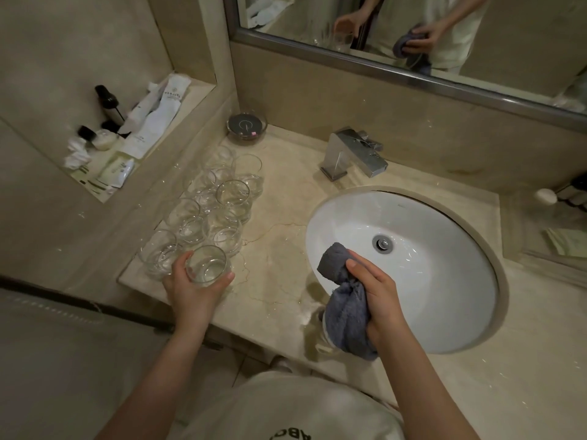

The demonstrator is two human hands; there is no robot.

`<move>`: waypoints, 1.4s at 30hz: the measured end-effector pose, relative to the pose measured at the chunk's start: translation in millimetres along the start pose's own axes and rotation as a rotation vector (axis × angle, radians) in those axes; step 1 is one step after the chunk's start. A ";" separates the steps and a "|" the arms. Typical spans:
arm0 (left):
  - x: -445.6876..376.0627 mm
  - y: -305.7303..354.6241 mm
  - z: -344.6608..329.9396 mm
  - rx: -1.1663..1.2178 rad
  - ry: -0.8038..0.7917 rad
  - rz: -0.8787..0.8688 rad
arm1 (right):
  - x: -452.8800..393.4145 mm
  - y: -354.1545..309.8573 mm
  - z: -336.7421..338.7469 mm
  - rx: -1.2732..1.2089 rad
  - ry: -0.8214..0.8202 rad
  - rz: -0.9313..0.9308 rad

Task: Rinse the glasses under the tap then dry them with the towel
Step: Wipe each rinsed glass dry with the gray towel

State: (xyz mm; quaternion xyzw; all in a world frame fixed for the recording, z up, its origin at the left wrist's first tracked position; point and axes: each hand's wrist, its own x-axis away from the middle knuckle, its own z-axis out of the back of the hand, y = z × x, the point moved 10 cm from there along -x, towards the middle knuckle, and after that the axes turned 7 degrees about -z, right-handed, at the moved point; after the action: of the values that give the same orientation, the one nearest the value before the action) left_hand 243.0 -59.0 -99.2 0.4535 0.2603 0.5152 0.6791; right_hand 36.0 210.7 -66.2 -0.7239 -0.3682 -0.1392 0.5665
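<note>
My left hand (190,290) grips a clear round glass (206,265) at the front left corner of the marble counter, upright, at the near end of a cluster. Several more clear glasses (222,201) stand in rows behind it along the left wall. My right hand (378,300) holds a bunched grey-blue towel (343,309) over the front left rim of the white sink (444,281). The square chrome tap (355,154) sits behind the basin; no water runs from it.
A small dark dish (247,125) stands at the counter's back left. A wall niche (127,138) on the left holds toiletry bottles and sachets. A mirror (413,33) spans the back wall. A soap piece (546,195) and green packets (568,242) lie at the right.
</note>
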 end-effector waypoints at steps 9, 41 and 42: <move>0.5 -2.8 1.1 -0.003 -0.018 0.003 | -3.1 5.3 -0.6 0.014 -0.001 -0.011; -2.1 8.9 6.9 -0.064 -0.122 -0.062 | -3.9 16.5 8.3 0.015 0.048 -0.012; -0.9 9.8 6.9 -0.089 -0.133 -0.063 | -4.1 16.7 9.5 0.013 0.048 -0.011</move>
State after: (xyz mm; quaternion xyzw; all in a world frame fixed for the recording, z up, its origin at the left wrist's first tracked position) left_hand 243.8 -61.7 -87.5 0.4478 0.2057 0.4732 0.7302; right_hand 42.7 216.5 -83.7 -0.7147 -0.3593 -0.1576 0.5791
